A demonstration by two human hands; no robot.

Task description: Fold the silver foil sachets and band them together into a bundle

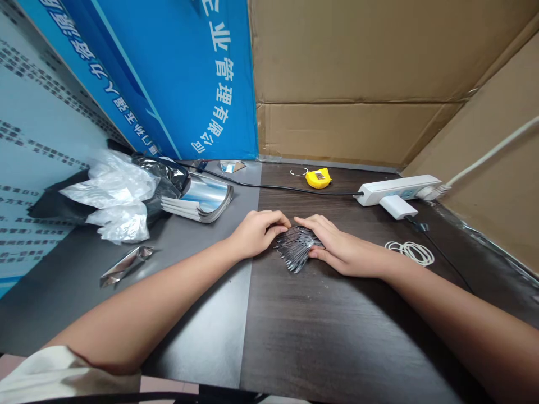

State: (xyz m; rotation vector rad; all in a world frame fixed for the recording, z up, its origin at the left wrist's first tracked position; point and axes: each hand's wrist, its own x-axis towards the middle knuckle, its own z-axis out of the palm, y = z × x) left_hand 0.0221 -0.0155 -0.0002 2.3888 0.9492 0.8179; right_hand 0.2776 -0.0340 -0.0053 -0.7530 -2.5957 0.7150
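Observation:
A fanned stack of thin, shiny dark-silver packets is held just above or on the dark wood-grain table. My right hand grips its right side, thumb below and fingers along the top. At the stack's upper left, my left hand has thumb and forefinger pinched together on an edge. What the packets contain cannot be made out. To the right of my right hand lie several loose white rubber bands.
A stack of silver foil bags lies left, beside crumpled clear plastic bags. A folded foil piece is nearer me. Behind are a yellow tape measure and a white power strip with cables. Cardboard walls stand behind.

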